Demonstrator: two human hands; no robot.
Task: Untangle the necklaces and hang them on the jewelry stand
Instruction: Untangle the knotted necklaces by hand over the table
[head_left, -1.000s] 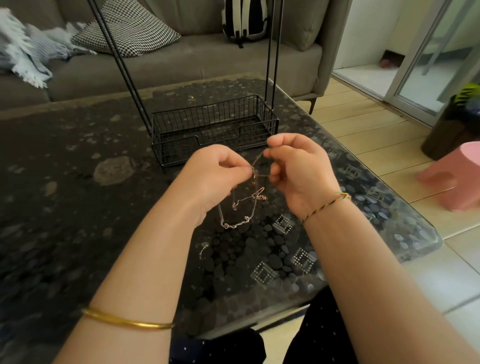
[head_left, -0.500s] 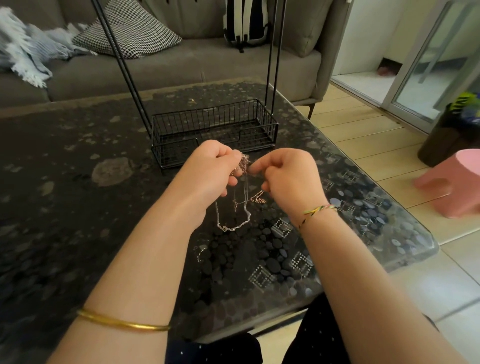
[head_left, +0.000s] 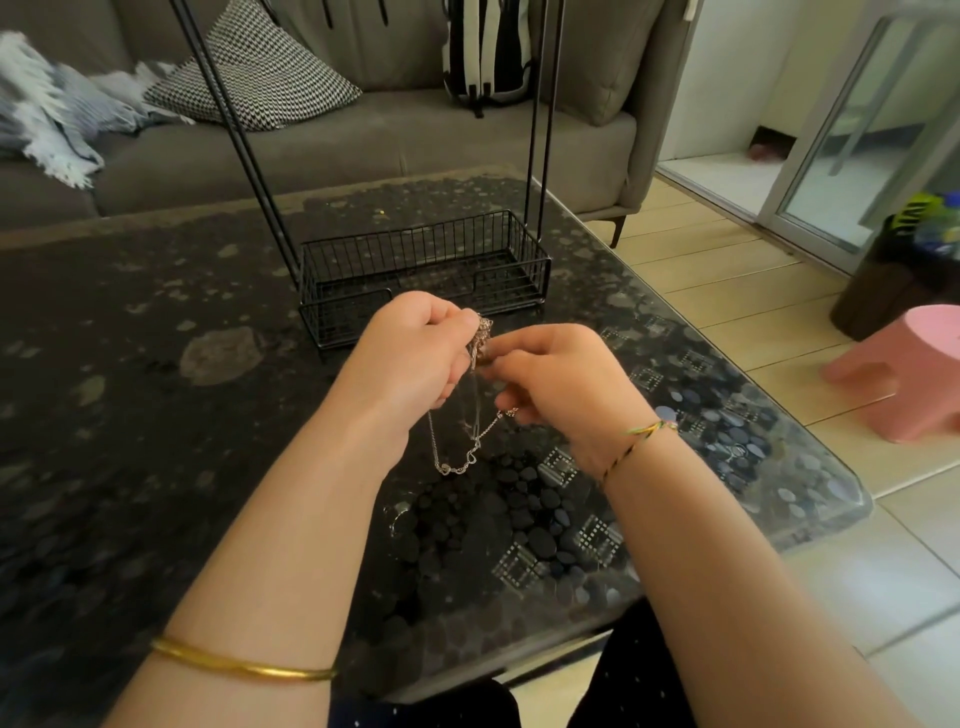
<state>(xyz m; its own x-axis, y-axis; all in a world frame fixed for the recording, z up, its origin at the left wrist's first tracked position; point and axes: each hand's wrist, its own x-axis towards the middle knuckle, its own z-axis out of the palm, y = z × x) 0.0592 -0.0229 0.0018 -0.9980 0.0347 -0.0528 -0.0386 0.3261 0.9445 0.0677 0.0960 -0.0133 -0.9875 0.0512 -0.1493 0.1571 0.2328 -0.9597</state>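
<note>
Pinching the tangled necklaces (head_left: 480, 343) between both hands, left hand (head_left: 415, 358) and right hand (head_left: 558, 384) fingers closed on the knot, chains dangling above table (head_left: 156, 415), near jewelry stand (head_left: 426, 270).

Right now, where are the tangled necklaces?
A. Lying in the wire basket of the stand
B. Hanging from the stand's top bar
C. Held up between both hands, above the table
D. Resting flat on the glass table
C: the left hand and right hand pinch the knot of the necklaces, and chain loops dangle beneath, in front of the jewelry stand and its basket.
</note>
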